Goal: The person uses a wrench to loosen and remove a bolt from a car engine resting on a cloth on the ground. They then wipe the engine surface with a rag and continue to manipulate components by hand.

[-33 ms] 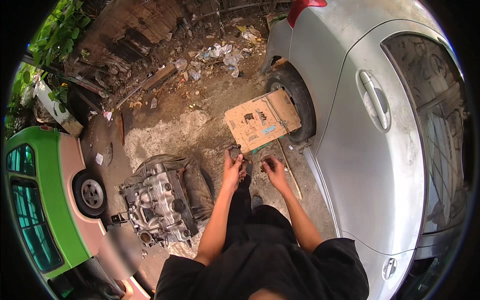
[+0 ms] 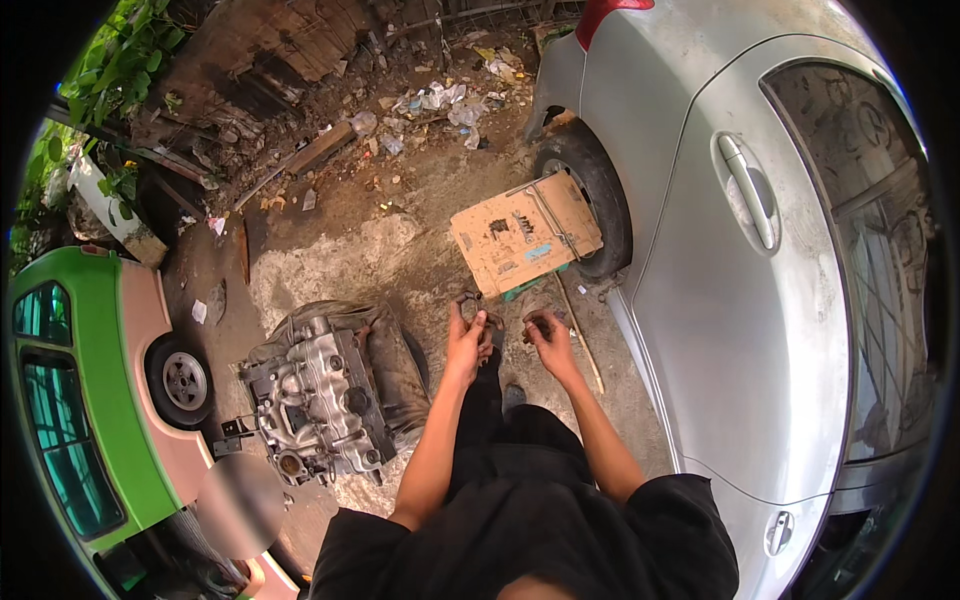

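Observation:
In front of my body, my left hand (image 2: pixel 466 348) is closed around a small dark part (image 2: pixel 469 302), shaped like a curved metal piece; its exact kind is too small to tell. A short way to its right, my right hand (image 2: pixel 549 343) has its fingers curled in, and whatever they may hold cannot be made out. Just beyond both hands lies a flat piece of cardboard (image 2: pixel 480 262). On it rest several small dark fasteners (image 2: pixel 526 225), a dark lump (image 2: pixel 498 227), a blue patch (image 2: pixel 538 252) and a long thin metal rod (image 2: pixel 552 222).
A bare engine (image 2: pixel 335 400) sits on dark sheeting to the left. The silver car (image 2: pixel 690 300) stands close on the right, its rear wheel (image 2: pixel 610 225) touching the cardboard area. A green and pink vehicle (image 2: pixel 130 380) is far left. A thin stick (image 2: pixel 583 345) and scattered litter (image 2: pixel 435 100) lie on the ground.

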`<action>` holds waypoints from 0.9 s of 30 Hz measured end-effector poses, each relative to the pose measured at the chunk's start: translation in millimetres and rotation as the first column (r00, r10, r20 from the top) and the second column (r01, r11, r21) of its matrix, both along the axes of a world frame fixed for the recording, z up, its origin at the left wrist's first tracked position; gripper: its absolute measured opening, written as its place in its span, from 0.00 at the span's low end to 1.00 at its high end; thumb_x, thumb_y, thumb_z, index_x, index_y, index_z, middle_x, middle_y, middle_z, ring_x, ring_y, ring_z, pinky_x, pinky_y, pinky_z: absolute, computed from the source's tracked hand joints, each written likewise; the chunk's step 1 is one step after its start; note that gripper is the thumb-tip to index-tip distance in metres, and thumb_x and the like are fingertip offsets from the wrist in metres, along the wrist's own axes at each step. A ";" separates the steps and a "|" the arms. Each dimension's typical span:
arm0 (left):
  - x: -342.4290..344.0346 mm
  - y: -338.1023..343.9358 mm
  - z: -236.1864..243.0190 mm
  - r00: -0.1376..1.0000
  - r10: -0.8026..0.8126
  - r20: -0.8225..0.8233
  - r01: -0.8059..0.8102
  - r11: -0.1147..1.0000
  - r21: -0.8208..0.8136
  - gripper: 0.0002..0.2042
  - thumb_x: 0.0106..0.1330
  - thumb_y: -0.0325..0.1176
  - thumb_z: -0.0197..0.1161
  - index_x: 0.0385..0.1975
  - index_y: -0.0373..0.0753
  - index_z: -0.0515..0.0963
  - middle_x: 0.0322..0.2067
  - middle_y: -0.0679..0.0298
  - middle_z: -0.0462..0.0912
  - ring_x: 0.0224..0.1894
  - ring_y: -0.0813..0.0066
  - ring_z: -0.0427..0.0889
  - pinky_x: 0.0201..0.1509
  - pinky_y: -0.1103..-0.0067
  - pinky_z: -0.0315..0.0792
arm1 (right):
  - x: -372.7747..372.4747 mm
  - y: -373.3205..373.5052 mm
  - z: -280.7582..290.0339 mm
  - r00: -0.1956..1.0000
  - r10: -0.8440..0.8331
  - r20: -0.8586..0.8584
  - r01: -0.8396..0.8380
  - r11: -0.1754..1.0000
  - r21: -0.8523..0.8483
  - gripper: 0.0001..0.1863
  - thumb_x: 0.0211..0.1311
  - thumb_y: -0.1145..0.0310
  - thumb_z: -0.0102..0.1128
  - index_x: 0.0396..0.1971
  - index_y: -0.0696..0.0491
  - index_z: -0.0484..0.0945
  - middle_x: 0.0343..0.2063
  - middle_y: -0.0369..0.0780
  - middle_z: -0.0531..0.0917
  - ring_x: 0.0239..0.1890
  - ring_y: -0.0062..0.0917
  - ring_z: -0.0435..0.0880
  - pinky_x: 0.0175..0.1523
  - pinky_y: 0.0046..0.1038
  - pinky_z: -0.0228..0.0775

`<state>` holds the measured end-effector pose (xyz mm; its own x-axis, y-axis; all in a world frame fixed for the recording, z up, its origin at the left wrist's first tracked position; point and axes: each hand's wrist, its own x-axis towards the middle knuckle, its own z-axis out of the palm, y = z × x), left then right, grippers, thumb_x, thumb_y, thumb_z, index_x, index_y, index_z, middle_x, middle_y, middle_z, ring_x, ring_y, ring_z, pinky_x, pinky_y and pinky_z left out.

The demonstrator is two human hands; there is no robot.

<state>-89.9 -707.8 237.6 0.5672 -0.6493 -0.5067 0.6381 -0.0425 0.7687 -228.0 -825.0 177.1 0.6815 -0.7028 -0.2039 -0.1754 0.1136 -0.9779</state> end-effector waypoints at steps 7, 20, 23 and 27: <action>-65.8 99.4 7.3 0.997 0.081 0.005 -0.081 0.997 0.018 0.19 0.74 0.30 0.54 0.60 0.43 0.56 0.28 0.63 0.75 0.18 0.82 0.65 0.18 0.82 0.58 | -51.9 66.0 2.8 0.998 0.070 -0.002 -0.070 0.997 0.025 0.05 0.70 0.75 0.53 0.40 0.60 0.75 0.28 0.38 0.80 0.30 0.20 0.80 0.38 0.26 0.75; -83.8 299.3 30.5 0.927 0.323 0.192 -0.295 0.942 -0.161 0.17 0.72 0.32 0.57 0.57 0.43 0.63 0.32 0.62 0.79 0.20 0.81 0.69 0.19 0.82 0.63 | -27.1 235.7 35.4 0.957 0.284 0.052 -0.280 0.957 -0.072 0.06 0.71 0.73 0.53 0.40 0.59 0.75 0.27 0.39 0.81 0.31 0.21 0.81 0.40 0.27 0.76; -100.9 381.8 26.0 0.896 0.398 0.196 -0.370 0.914 -0.165 0.19 0.72 0.31 0.58 0.58 0.42 0.60 0.31 0.60 0.79 0.18 0.81 0.68 0.18 0.81 0.64 | -26.4 308.1 30.8 0.936 0.350 0.023 -0.347 0.934 -0.090 0.06 0.71 0.73 0.52 0.40 0.58 0.76 0.29 0.39 0.81 0.31 0.21 0.82 0.39 0.27 0.75; -118.2 492.4 14.1 0.855 0.504 0.124 -0.495 0.863 -0.097 0.18 0.72 0.28 0.57 0.56 0.41 0.59 0.31 0.62 0.75 0.18 0.80 0.69 0.16 0.81 0.64 | -35.1 409.0 16.3 0.906 0.408 0.112 -0.411 0.912 -0.002 0.05 0.71 0.75 0.52 0.40 0.59 0.75 0.28 0.37 0.81 0.31 0.19 0.81 0.39 0.25 0.74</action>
